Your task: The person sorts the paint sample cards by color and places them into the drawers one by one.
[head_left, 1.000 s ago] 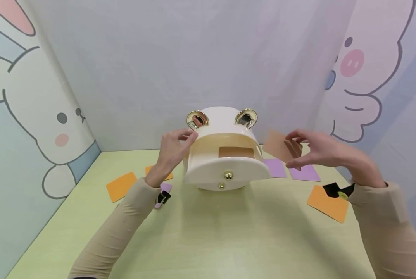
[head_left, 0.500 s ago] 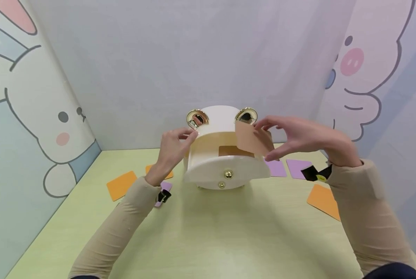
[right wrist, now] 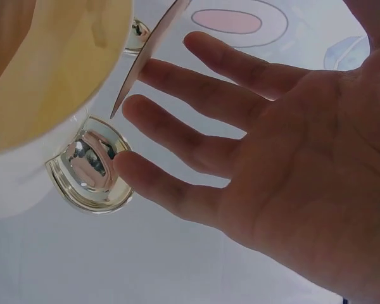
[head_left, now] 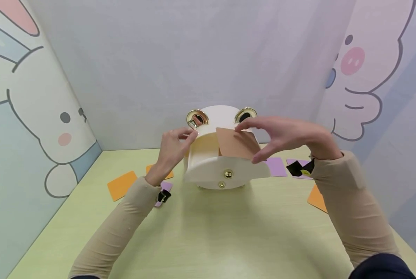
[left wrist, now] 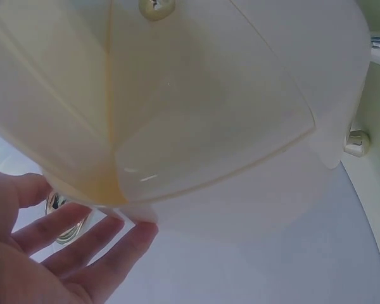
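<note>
A white box [head_left: 220, 116] with gold round ornaments on top stands at the back of the table, its upper drawer [head_left: 206, 170] pulled out. My left hand [head_left: 173, 149] touches the box's upper left edge with thumb and fingertips, its fingers fairly straight in the left wrist view. Thumb and fingers of my right hand [head_left: 281, 133] hold a brown square card [head_left: 237, 143] by its edges, tilted over the right half of the drawer. In the right wrist view that card shows nearly edge-on. Another brown piece [right wrist: 6, 38] lies in the drawer, mostly hidden by the held card in the head view.
Left of the box lie an orange card [head_left: 122, 186], a second one partly behind the left wrist, and a purple card [head_left: 166, 186]. Purple cards [head_left: 277, 166] and an orange card [head_left: 317, 198] lie on the right, partly under the right arm. Printed walls enclose the table.
My right hand has carried the brown card leftward from beside the box to over the open drawer. My left hand has stayed at the box's upper left edge.
</note>
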{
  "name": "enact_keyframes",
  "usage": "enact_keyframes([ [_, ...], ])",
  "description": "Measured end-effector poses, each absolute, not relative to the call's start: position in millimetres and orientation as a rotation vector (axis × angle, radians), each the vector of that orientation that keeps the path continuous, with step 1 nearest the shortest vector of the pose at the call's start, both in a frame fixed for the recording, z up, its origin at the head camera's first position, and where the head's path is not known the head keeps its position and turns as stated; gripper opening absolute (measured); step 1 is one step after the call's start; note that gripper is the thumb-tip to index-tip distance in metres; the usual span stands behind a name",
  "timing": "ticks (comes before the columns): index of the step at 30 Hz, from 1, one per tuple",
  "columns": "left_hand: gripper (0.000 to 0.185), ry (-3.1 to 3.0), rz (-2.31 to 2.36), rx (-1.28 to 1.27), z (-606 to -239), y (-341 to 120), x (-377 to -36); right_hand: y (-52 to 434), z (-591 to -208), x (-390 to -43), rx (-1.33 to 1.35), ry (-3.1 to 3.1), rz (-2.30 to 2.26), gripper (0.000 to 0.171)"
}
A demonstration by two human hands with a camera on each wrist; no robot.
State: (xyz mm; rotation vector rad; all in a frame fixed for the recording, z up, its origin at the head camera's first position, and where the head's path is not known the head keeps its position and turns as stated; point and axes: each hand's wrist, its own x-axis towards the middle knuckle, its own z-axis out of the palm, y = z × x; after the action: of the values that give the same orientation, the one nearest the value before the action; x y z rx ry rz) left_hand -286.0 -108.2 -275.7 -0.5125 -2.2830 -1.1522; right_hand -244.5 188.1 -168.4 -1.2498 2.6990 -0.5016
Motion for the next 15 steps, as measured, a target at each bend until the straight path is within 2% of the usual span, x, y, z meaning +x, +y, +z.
enact_keyframes([
  [15,0.023,-2.287,-1.152,-0.503,-277.2,-108.2,-285.5,178.5,-171.4,-247.9,-1.256,2.665,-0.501,0.075],
])
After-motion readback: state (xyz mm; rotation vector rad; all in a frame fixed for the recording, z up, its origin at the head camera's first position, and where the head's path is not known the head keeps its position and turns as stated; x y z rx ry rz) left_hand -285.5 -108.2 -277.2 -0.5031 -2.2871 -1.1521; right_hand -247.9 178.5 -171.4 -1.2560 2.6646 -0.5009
